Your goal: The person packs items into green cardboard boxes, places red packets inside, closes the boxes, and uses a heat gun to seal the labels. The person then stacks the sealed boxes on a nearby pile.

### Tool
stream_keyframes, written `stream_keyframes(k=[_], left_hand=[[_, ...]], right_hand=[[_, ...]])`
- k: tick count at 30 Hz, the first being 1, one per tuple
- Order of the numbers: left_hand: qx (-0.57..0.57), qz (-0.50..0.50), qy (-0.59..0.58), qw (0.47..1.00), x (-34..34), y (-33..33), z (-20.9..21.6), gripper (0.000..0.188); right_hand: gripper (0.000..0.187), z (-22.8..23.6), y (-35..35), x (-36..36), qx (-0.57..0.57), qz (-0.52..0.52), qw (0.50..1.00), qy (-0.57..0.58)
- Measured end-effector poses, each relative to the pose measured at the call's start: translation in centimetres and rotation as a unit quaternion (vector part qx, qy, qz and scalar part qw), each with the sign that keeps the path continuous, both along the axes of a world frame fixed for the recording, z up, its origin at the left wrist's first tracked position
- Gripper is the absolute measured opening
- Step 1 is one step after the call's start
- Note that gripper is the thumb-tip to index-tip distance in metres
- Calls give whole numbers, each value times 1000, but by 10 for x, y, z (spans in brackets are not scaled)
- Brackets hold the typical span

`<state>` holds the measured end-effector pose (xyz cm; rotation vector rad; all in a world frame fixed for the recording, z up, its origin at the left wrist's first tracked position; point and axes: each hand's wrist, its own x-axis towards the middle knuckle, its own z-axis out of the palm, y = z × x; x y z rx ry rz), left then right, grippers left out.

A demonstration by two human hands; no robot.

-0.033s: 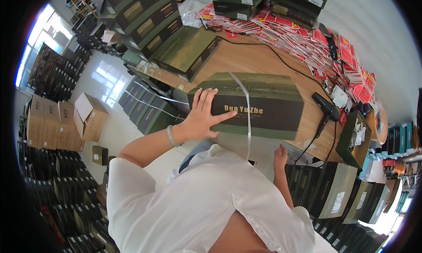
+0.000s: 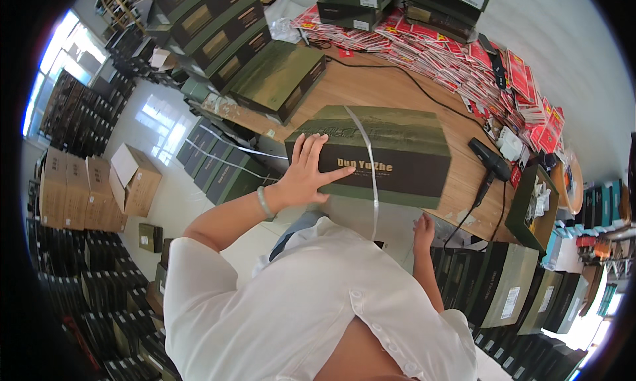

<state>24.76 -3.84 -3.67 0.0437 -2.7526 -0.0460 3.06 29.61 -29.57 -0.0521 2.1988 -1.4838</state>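
Note:
A long dark green and black box (image 2: pixel 397 176) with gold lettering lies across the front of the wooden table (image 2: pixel 371 83), its near side over the edge. A thin pale strap (image 2: pixel 372 162) crosses its top and front and hangs below it. My left hand (image 2: pixel 306 172), a pale bangle at its wrist, rests with spread fingers on the box's left part, fingertips at the upper edge and thumb low on the front. My right hand (image 2: pixel 423 233) is below the box's right end, apart from it. Its fingers are loosely bent and slightly apart, with nothing visible in them.
A black hair dryer (image 2: pixel 489 169) with its cord lies to the right, beside an open green box (image 2: pixel 535 205) of small items. Red and white packets (image 2: pixel 464 56) cover the table's back. Stacked boxes (image 2: pixel 218 30) stand at back left; strapped boxes (image 2: pixel 225 162) sit below.
The box has turned slightly, its right end shifting a little left. My left hand stays on it, and my right hand has moved up a little toward the box.

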Motion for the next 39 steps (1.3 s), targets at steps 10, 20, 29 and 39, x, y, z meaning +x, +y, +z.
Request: stream_keyframes(k=[10,20,29,39], left_hand=[[-74,-70,-15,995,-57,-58,-143,75],[-137,-102,7,985,-62,-93,-169,68],[-208,-48,98,972,-60,-70,-227,69],[658,-8,15,753,-11,-38,-133,53]], right_hand=[[65,68,-89,15,-227,-50,924,-305],[52,85,-183,34,-195,166,888,-382],[14,235,-220,18,-115,224,967,46],[16,253,-234,107,-176,635,752,-22]])
